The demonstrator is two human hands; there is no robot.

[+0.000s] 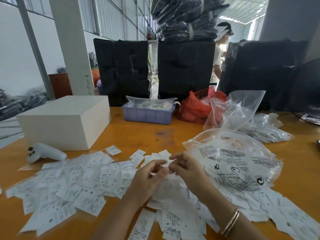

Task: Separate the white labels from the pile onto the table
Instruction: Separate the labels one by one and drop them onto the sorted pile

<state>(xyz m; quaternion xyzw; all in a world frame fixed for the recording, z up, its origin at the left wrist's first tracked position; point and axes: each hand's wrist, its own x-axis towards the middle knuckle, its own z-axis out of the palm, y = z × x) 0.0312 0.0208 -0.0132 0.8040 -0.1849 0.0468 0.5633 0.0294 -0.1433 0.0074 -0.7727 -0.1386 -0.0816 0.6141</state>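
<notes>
White paper labels cover the near half of the orange table, spread in a loose pile from the left edge across to the right. Most lie flat and overlap; a few sit apart at the far edge of the pile, near the table's middle.

Both hands meet over the middle of the pile. Left hand has its fingers curled inward, thumb and fingertips closing on a small white label held between the two hands. Right hand pinches the same label from the other side, index finger stretched toward the left. Motion blur at the fingertips, so exact contact points are unclear. A bracelet sits on the right wrist.

Just right of the hands, a clear plastic bag with black print lies on top of the labels. More clear bags are heaped farther right.

Far left: a white box, and near it a white handheld controller resting at the pile's edge. Far middle: a purple tray holding bagged items, with a red plastic bag just beside it on the right. Black wrapped bundles stand behind the table; a person is partly visible between them.
</notes>
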